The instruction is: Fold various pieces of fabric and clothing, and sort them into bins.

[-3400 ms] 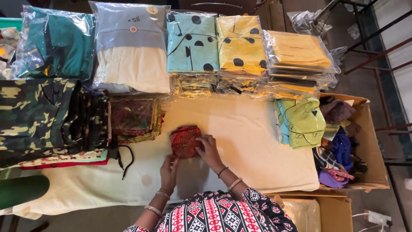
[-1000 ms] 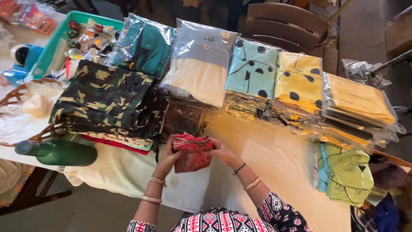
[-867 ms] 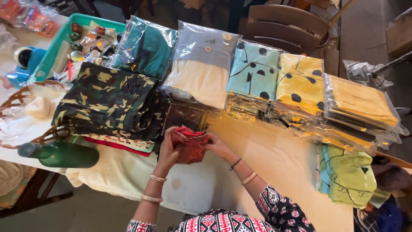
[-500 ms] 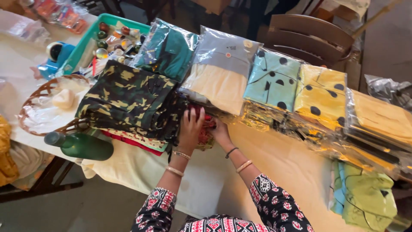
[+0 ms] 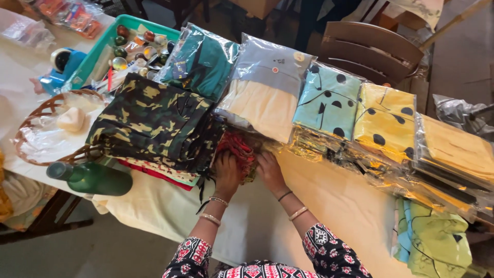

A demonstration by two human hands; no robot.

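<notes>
Table (image 5: 154,206) ran across the frame under a cream cloth, its dark legs visible at 8 o'clock over a grey concrete floor (image 5: 67,252). A brown slatted wooden chair (image 5: 370,49) stood behind the table at 1 o'clock. More grey floor showed at 2 o'clock, beside a diagonal wooden pole (image 5: 458,18). A second white-covered table (image 5: 20,67) sat at 10 o'clock. Light was soft and even, with mild glare on plastic wrapping at 3 o'clock. No walls or windows were in view.
</notes>
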